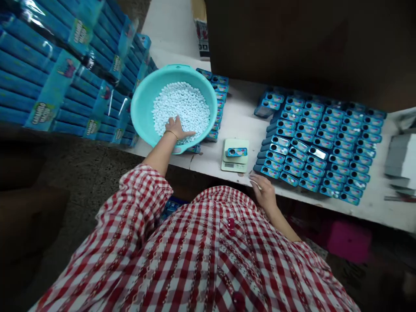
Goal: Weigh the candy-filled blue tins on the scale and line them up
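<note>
My left hand (177,129) rests on the small white candies (183,104) in a turquoise basin (142,106), its fingers spread and holding nothing that shows. At the table's front edge lies my right hand (264,190), its fingers close together beside a small pale item too small to name. A pale green scale (234,166) stands between the basin and my right hand, with one blue box (236,152) on it. Just right of the scale, many blue boxes (305,147) stand upright in rows, most showing a dark round hole on top.
Tall stacks of blue wrapped packs (52,86) fill the left side. More blue boxes (219,88) stand behind the basin's right rim. A printed carton (202,34) is at the back, grey-white cartons (401,156) at the far right, and a pink object (349,240) below the table.
</note>
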### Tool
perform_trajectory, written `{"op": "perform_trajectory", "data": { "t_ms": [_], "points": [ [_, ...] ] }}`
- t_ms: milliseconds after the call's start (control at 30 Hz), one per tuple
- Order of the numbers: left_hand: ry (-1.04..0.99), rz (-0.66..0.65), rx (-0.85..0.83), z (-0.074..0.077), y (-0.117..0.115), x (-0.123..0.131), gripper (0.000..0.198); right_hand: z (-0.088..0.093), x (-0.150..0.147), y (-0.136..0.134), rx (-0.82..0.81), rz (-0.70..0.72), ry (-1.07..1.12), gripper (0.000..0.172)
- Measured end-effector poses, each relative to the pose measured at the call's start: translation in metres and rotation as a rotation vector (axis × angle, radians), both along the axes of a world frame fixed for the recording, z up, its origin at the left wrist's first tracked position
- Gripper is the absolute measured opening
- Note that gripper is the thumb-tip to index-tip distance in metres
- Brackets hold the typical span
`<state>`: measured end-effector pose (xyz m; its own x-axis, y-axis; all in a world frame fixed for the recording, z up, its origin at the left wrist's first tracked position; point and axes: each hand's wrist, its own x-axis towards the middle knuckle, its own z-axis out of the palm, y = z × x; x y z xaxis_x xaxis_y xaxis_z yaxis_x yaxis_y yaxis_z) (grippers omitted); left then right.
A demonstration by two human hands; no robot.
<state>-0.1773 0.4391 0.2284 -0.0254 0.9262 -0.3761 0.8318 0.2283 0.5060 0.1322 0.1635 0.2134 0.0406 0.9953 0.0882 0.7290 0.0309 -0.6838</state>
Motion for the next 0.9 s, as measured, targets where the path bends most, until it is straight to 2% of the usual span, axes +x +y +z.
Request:
{"op": "perform_trajectory", "data": {
  "t_ms": [133, 233, 300, 367, 533, 600, 733, 833, 900],
  "points": [
    [0.081, -0.130, -0.071, -0.018, 0.012, 0.008, 0.078, 0.002, 0.013, -0.014, -0.061, -0.186, 0.067, 0.025],
    [0.008, -0.226, -0.090, -0.024, 0.017, 0.007, 0.048, 0.003, 0.010, -0.016, -0.090, -0.191, 0.077, 0.026],
    [-0.066, -0.214, -0.072, -0.023, 0.018, 0.006, 0.028, 0.003, 0.007, -0.016, -0.105, -0.143, 0.079, 0.025],
    [-0.205, -0.092, -0.050, -0.017, 0.018, 0.002, 0.019, 0.004, 0.005, -0.017, -0.118, -0.095, 0.072, 0.025],
    [-0.851, 0.517, -0.111, 0.011, 0.014, -0.013, 0.018, 0.003, 0.011, -0.018, -0.121, -0.093, 0.045, 0.024],
    [-1.081, 0.694, -0.091, 0.022, 0.013, -0.017, 0.018, 0.002, 0.017, -0.014, -0.114, -0.078, 0.050, 0.024],
    [-1.425, 0.857, -0.076, 0.044, -0.005, -0.005, 0.025, 0.005, 0.026, 0.008, -0.091, 0.005, 0.064, 0.023],
    [-1.624, 0.910, -0.182, 0.058, -0.041, 0.028, 0.032, 0.015, 0.024, 0.036, -0.063, 0.120, 0.113, 0.022],
    [-1.726, 0.955, -0.262, 0.061, -0.072, 0.058, 0.035, 0.026, 0.016, 0.056, -0.030, 0.198, 0.178, 0.022]
  ]
}}
